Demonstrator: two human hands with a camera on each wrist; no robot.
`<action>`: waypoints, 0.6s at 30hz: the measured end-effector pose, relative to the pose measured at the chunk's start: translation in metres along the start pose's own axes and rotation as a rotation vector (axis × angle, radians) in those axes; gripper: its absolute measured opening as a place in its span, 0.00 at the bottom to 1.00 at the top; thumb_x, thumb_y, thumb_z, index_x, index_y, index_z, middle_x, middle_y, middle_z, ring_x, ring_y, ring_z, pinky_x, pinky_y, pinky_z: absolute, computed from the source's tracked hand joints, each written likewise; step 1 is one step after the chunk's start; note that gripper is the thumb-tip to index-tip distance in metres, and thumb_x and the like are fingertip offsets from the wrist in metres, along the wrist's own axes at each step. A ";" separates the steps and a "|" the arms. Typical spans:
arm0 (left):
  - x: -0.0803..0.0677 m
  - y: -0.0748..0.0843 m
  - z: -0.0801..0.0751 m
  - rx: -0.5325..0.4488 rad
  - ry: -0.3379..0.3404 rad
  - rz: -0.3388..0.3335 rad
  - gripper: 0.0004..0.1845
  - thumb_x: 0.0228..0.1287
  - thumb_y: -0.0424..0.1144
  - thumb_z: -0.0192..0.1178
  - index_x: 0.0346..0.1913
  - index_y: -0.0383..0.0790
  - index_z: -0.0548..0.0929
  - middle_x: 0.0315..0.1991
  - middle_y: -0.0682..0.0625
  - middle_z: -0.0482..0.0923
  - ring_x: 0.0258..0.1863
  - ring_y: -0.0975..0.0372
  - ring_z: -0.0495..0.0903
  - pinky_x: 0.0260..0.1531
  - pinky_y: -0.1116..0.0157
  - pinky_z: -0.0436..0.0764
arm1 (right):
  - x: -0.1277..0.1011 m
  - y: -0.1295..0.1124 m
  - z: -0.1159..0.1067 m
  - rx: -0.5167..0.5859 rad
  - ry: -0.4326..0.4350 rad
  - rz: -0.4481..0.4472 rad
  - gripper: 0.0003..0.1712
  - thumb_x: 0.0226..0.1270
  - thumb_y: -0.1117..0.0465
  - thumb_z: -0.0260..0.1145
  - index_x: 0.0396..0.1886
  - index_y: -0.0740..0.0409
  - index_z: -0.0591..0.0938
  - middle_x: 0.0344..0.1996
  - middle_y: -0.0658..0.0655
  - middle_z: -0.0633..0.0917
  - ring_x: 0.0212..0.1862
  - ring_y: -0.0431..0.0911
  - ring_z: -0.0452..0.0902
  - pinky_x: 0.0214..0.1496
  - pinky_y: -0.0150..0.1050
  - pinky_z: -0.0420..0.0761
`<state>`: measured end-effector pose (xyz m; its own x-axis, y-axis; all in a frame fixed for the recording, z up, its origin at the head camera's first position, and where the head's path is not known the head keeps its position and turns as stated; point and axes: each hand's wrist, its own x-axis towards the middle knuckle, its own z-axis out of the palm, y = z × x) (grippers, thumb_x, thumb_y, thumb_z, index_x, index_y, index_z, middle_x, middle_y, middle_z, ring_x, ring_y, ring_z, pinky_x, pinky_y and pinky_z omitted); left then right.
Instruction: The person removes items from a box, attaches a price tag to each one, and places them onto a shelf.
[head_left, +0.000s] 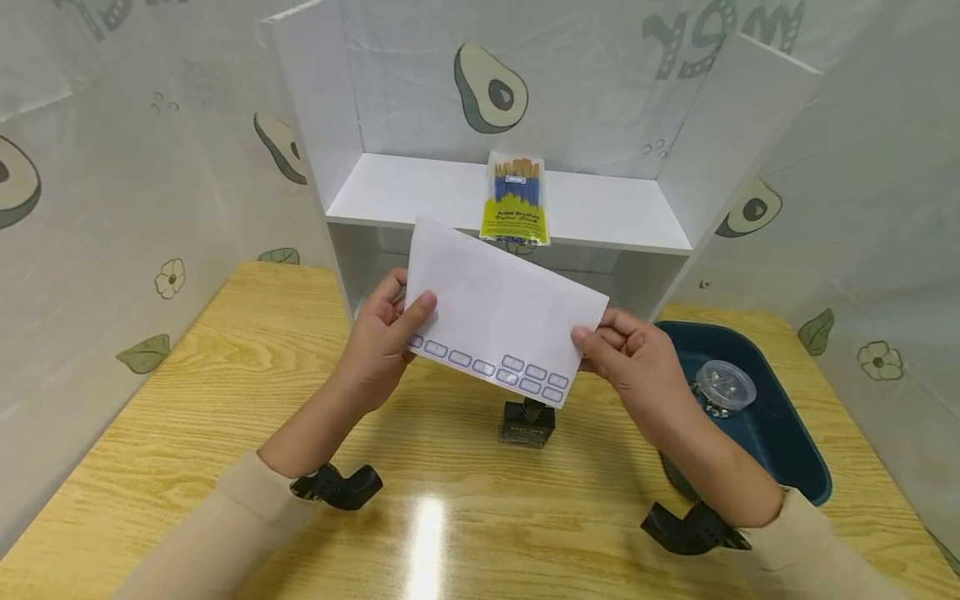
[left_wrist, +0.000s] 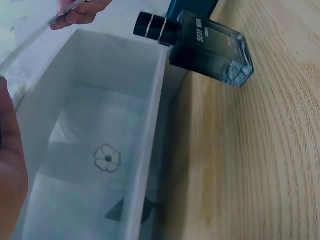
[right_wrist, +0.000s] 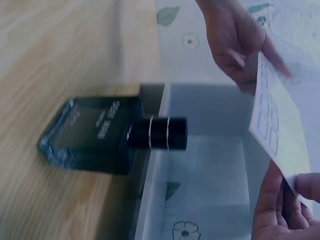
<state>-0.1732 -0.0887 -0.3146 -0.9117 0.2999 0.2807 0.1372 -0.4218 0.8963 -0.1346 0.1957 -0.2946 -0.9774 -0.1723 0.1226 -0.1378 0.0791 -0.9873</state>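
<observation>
Hands hold a sheet — dark bottle on the table.

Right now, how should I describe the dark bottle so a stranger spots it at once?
Start at the white shelf unit on the wooden table. In front of it stands the dark bottle, partly behind the white sheet in the head view. Unlike the open blue tray on the right, it is boxy, with pale lettering and two pale rings round its black cap.
</observation>
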 end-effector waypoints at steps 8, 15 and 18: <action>0.000 -0.013 -0.003 -0.161 -0.243 -0.072 0.23 0.60 0.38 0.67 0.58 0.41 0.73 0.48 0.43 0.82 0.43 0.52 0.83 0.46 0.56 0.81 | 0.018 0.006 -0.005 0.051 0.083 -0.051 0.20 0.68 0.59 0.62 0.54 0.67 0.74 0.43 0.56 0.86 0.45 0.49 0.83 0.45 0.39 0.82; -0.003 -0.030 0.019 0.026 -0.269 -0.099 0.20 0.64 0.30 0.60 0.59 0.35 0.72 0.49 0.38 0.81 0.43 0.42 0.82 0.45 0.51 0.80 | 0.023 0.004 -0.001 0.034 0.065 -0.088 0.19 0.68 0.60 0.62 0.54 0.67 0.75 0.43 0.57 0.86 0.45 0.49 0.83 0.45 0.38 0.82; -0.003 -0.035 0.027 0.056 -0.253 -0.104 0.18 0.65 0.28 0.59 0.57 0.33 0.73 0.46 0.38 0.82 0.42 0.42 0.82 0.45 0.47 0.79 | 0.024 0.001 0.001 0.011 0.053 -0.093 0.20 0.68 0.59 0.62 0.54 0.67 0.74 0.42 0.58 0.86 0.45 0.50 0.82 0.45 0.38 0.82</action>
<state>-0.1649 -0.0516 -0.3371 -0.7975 0.5459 0.2570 0.0761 -0.3315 0.9404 -0.1581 0.1910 -0.2924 -0.9676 -0.1260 0.2189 -0.2270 0.0543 -0.9724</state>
